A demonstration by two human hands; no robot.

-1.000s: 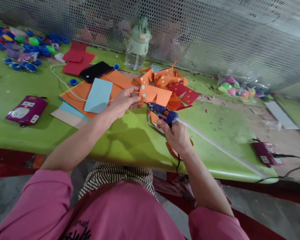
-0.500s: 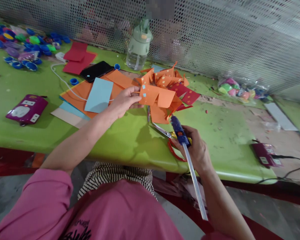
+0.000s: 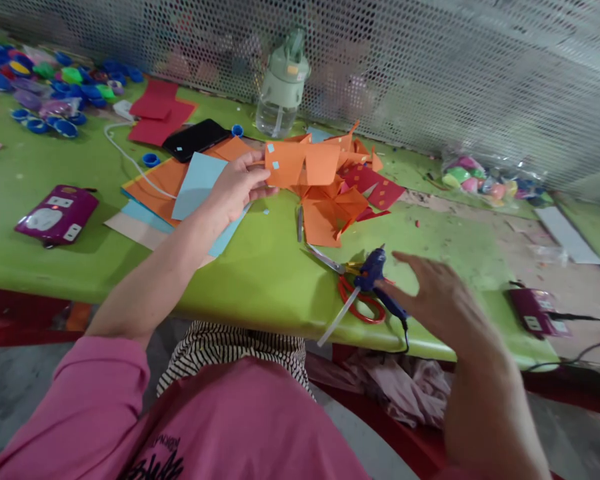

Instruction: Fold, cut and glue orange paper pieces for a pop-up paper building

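My left hand (image 3: 243, 180) pinches the left end of an orange paper piece (image 3: 286, 164) that carries small blue squares. Behind and below that piece spreads a pile of cut orange paper (image 3: 325, 220), with dotted red paper (image 3: 384, 192) at its right. My right hand (image 3: 433, 293) is open, thumb and fingers apart, just right of a blue glue gun (image 3: 373, 267). The glue gun lies across red-handled scissors (image 3: 347, 291), a clear glue stick (image 3: 337, 319) poking out of its back. Whether the thumb touches the gun's handle I cannot tell.
Paper sheets, a light blue one (image 3: 196, 183) on top, and a black phone (image 3: 196, 139) lie left. A bottle (image 3: 283, 87) stands against the perforated metal panel (image 3: 405, 60). Purple power sockets (image 3: 57, 215) sit at left and right. Colourful small parts (image 3: 55, 87) fill the back left.
My right hand has let go of the glue gun, which now rests on the scissors, and has moved right and opened. My left hand has shifted slightly left and up with the orange paper.
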